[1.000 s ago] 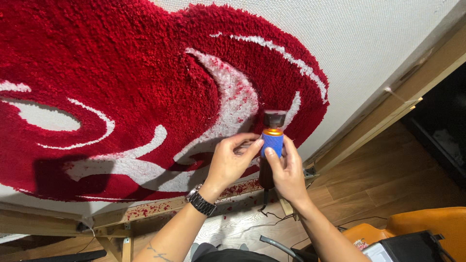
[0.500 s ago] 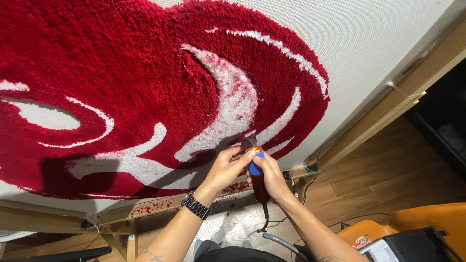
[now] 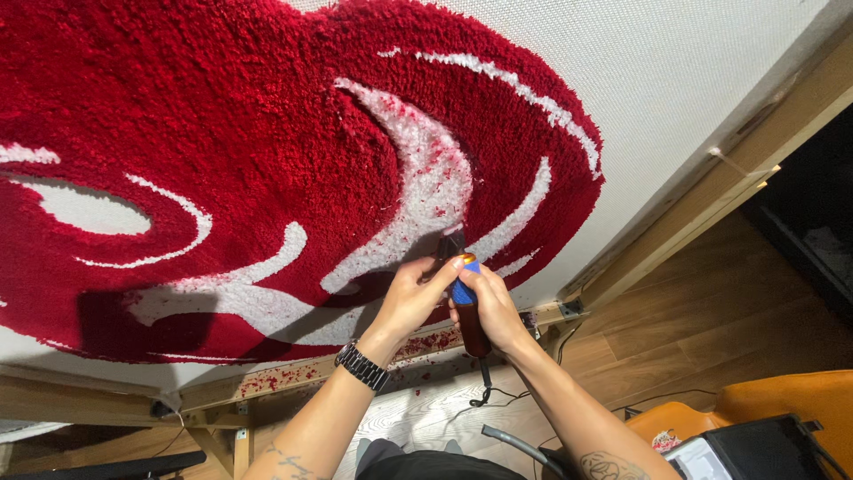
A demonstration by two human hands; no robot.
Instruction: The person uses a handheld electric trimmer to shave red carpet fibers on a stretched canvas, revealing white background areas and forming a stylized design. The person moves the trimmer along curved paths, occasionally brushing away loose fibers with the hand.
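Against red rug [image 3: 222,116], clipper [image 3: 466,302] between fingers [image 3: 444,271]

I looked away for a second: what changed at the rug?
Both hands, left hand and right hand, turned the corded trimmer from end-on to blade-first and brought it against the red and white rug. Both keep holding it; the rug and wooden frame stayed put.

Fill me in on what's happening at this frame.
A person holds a corded electric trimmer in both hands, the right hand wrapped around its body and the left hand steadying it near the head. Its blade end meets the pile of a red and white tufted rug stretched on a wooden frame, at a white stripe near the lower edge. Red fluff lies on the bottom rail.
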